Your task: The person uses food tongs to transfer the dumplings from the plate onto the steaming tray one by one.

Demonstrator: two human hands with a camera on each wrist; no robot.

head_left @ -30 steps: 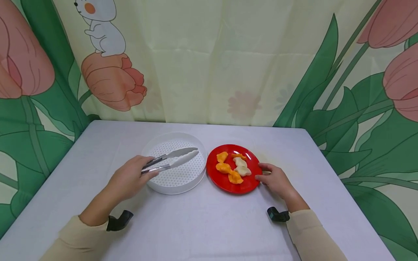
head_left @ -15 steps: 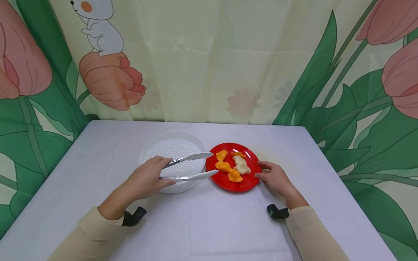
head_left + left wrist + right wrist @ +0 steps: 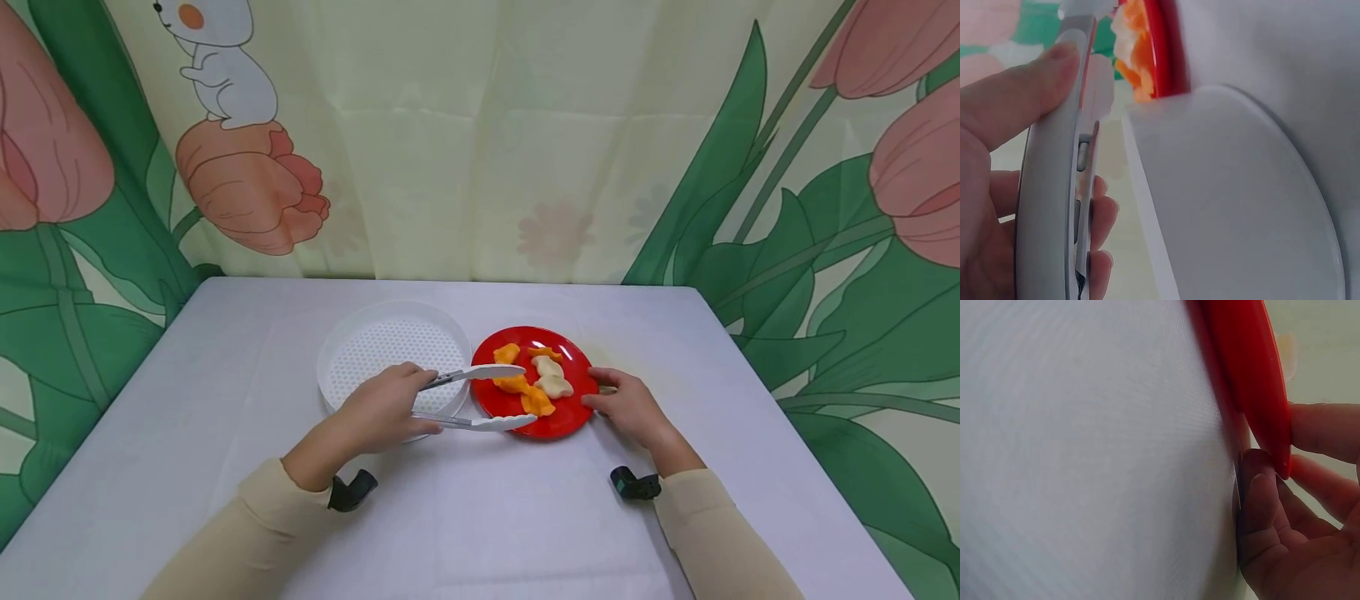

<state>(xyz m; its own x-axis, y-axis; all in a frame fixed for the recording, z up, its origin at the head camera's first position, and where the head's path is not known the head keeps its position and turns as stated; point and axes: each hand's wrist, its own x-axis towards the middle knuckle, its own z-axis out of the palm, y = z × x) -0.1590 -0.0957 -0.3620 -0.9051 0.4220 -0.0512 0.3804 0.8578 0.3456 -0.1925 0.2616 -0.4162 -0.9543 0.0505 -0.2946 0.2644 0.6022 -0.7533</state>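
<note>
My left hand (image 3: 378, 408) grips a pair of metal tongs (image 3: 1050, 187), thumb along one arm and fingers around the other. The spread pale tips (image 3: 498, 372) hang over the left part of a red plate (image 3: 576, 367). On that plate lie several orange dumpling-like pieces (image 3: 537, 402) and cream-coloured pieces (image 3: 553, 381); a tong arm partly hides some orange ones. Nothing is between the tips. My right hand (image 3: 633, 412) pinches the plate's right rim; the right wrist view shows fingers (image 3: 1325, 428) on both sides of the edge.
A round white tray (image 3: 360, 358) with a perforated bottom and raised wall stands left of the plate, close against it. A white cloth covers the table (image 3: 510, 517). Behind hangs a floral curtain (image 3: 420, 167).
My left hand has carried the tongs rightward, from above the white tray to over the red plate, and the tips have spread wider. My right hand stays at the plate's rim.
</note>
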